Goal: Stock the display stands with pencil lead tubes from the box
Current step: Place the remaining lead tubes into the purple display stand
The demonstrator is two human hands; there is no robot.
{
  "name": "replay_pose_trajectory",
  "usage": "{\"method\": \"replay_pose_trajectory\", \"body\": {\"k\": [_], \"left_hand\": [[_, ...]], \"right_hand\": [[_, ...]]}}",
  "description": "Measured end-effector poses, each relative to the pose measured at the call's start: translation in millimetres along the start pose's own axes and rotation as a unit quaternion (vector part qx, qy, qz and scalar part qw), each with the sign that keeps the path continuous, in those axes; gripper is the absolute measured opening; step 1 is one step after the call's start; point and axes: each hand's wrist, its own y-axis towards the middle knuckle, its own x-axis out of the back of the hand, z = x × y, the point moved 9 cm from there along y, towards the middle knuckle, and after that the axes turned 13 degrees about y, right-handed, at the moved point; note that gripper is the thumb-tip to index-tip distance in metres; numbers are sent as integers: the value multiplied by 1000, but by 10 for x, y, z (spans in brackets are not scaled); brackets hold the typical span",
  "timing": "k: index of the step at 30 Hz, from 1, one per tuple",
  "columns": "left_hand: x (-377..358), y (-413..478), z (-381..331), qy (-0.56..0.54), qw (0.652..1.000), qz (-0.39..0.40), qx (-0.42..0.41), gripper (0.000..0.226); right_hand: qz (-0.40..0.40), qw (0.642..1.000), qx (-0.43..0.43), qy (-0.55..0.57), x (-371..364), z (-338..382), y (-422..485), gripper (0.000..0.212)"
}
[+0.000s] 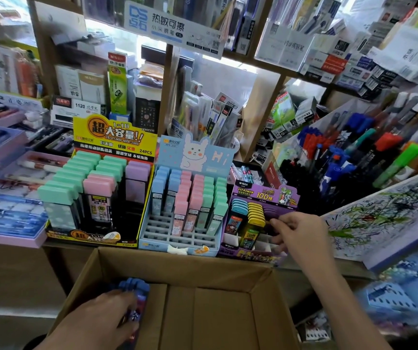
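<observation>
An open cardboard box (261, 299) sits in front of me, low in view. My left hand (102, 322) reaches into its left side and grips a bundle of blue-capped lead tubes (134, 289). Three display stands line the shelf behind it: a yellow-topped one (112, 137) with green, pink and purple tubes, a blue bunny one (177, 238) with several empty slots, and a small purple one (258, 195) at the right. My right hand (301, 233) is at the purple stand's right column, fingers pinching a purple-capped tube (273, 221), mostly hidden by the fingers.
Pen racks (354, 152) crowd the right side, and a scribbled test sheet (379, 215) slopes beside my right hand. Purple trays of pens (8, 193) lie at the left. Shelves of boxed stationery rise behind the stands.
</observation>
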Motion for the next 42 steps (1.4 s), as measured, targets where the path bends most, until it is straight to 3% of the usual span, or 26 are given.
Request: {"method": "replay_pose_trajectory", "body": {"k": [3, 7, 9, 12, 14, 16, 19, 26, 30, 34, 37, 42], "left_hand": [[4, 5, 20, 0, 1000, 13, 22, 11], [-2, -26, 44, -1, 999, 31, 45, 10], [7, -28, 64, -10, 998, 26, 56, 11], [9, -74, 105, -33, 996, 19, 82, 27], [5, -121, 160, -53, 992, 22, 111, 43], [-5, -159, 197, -84, 988, 35, 128, 44], [-64, -202, 247, -124, 979, 66, 147, 37], [-193, -253, 321, -225, 947, 71, 217, 51], [-198, -240, 288, -261, 936, 55, 228, 37], [-257, -250, 246, -331, 908, 54, 251, 36], [-278, -261, 274, -372, 884, 31, 281, 43], [-374, -262, 288, -426, 849, 38, 310, 31]], "right_hand": [[-2, 1000, -22, 6, -6, 13, -71, 8], [-59, 997, 53, -18, 177, 358, -319, 14], [-51, 997, 56, 35, 161, 514, -532, 15], [65, 990, -15, 127, -278, 545, -821, 7], [170, 966, -101, 164, -734, 438, -1034, 6], [255, 934, -190, 164, -1164, 254, -1263, 14], [313, 888, -297, 159, -1638, -40, -1531, 28], [272, 842, -439, 157, -2172, -595, -1832, 56], [264, 822, -473, 174, -2261, -727, -1923, 40], [270, 811, -479, 200, -2290, -747, -1993, 46], [274, 815, -465, 209, -2269, -706, -1996, 35], [270, 833, -434, 212, -2176, -611, -1928, 12]]}}
